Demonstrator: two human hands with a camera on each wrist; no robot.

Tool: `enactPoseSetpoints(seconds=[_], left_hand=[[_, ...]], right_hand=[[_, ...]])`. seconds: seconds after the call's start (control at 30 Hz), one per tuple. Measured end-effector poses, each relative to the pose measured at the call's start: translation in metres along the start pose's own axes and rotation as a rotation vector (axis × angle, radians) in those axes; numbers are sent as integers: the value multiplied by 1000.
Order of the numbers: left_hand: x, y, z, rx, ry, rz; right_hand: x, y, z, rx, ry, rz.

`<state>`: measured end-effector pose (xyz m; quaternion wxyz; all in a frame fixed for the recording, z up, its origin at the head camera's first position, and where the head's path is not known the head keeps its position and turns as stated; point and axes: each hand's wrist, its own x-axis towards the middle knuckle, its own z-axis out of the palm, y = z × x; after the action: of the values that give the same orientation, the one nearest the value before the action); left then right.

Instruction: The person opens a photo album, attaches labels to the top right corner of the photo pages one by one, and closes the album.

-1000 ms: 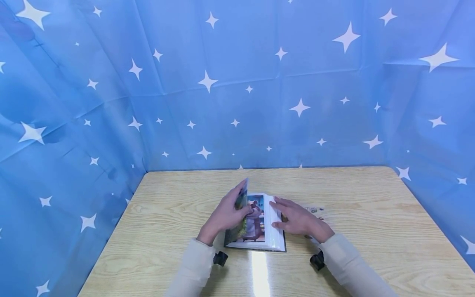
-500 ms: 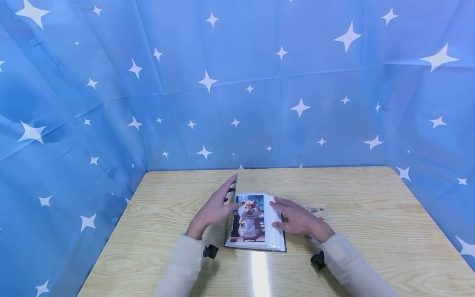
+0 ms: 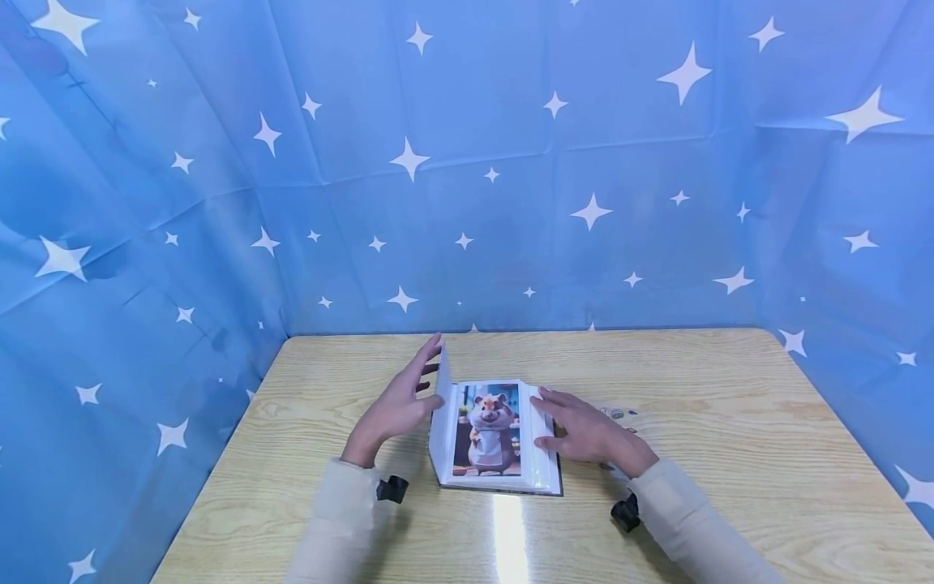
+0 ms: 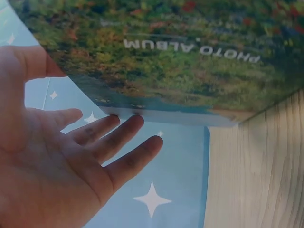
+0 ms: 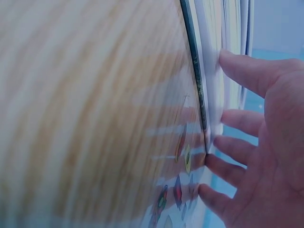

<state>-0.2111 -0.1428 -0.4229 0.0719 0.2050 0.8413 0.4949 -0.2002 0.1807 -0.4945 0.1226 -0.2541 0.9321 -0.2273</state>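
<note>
A photo album [image 3: 536, 454] lies on the table, showing a picture of a hamster in an apron [image 3: 490, 434]. Its front cover [image 4: 190, 61] stands up steeply at the left, lettered "PHOTO ALBUM" on the outside and white within. My left hand [image 3: 397, 404] is at that cover, fingers spread and fairly straight along the outer side; the thumb reaches past its edge, tip hidden in the left wrist view. Across the album, my right hand [image 3: 587, 430] rests its spread fingertips on the right margin and side of the pages [image 5: 216, 85].
Partly under my right hand lies a clear sheet with small coloured shapes [image 3: 619, 414]. The wooden table [image 3: 314, 438] extends around the album. A blue curtain with white stars [image 3: 511, 235] hangs behind and at both sides.
My left hand has moved left, swinging the album's cover from over the picture to a steep angle at the left. The whole hamster picture now shows. My right hand has stayed put.
</note>
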Motion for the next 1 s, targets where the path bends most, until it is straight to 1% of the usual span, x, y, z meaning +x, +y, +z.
enactPoseSetpoints(seconds=[0.2,0.43,0.6,0.87,1.0], left_hand=[[-4,-5,-12,-43,-11,-12],[-10,-16,-25,-33,-3,-24],[-15,-21,-32,-43,37,-31],[-20,-31,-38,-23,88,-93],[-22,-35,-41,-3,106,-108]], right_hand=[[-1,0,0,7,-1,-15],[0,1,1,7,1,-15],[1,1,1,10,4,-9],[1,1,0,14,1,0],[0,1,0,20,-2,4]])
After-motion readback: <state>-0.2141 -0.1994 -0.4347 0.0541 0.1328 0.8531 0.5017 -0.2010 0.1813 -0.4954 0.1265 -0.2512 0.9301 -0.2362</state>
